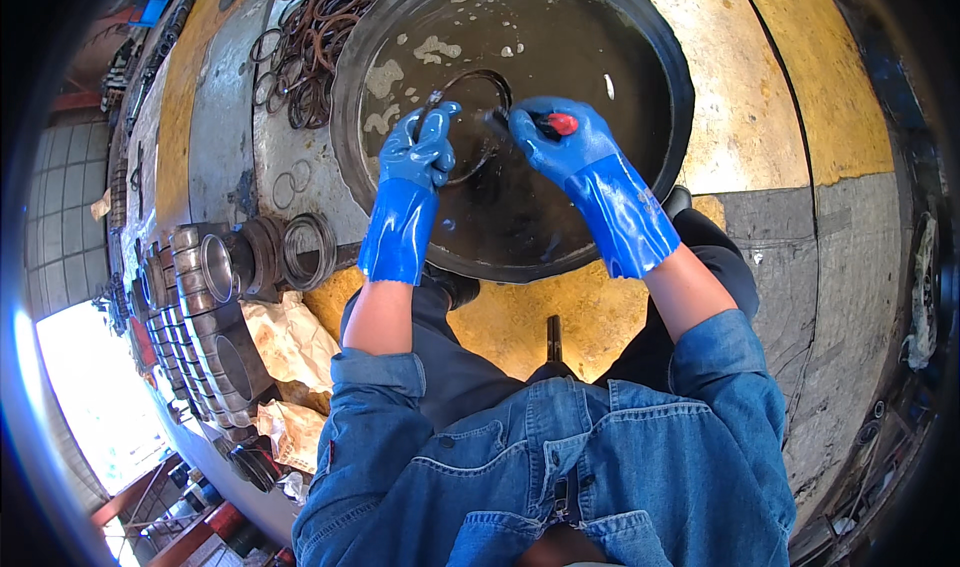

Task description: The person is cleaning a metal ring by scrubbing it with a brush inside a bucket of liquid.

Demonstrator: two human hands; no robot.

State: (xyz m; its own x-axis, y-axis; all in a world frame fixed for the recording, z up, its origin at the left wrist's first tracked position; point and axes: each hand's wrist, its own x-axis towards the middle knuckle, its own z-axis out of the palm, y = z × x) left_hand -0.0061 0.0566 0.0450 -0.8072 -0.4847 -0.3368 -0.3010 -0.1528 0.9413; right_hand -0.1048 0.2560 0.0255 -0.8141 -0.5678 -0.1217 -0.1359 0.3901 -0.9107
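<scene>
Metal ring (503,88), well inside basin rim (680,92)

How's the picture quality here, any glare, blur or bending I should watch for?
In the head view, the bright opening at lower left is washed out; light glares off the floor at upper right, whose seams curve near the rim; both gloves show shiny highlights; the red-handled tool looks smeared at its dark end, perhaps by motion.

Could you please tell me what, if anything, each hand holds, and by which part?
The left hand holds a dark ring by its left side; the right hand grips a red-ended tool, type unclear, by its handle.
</scene>
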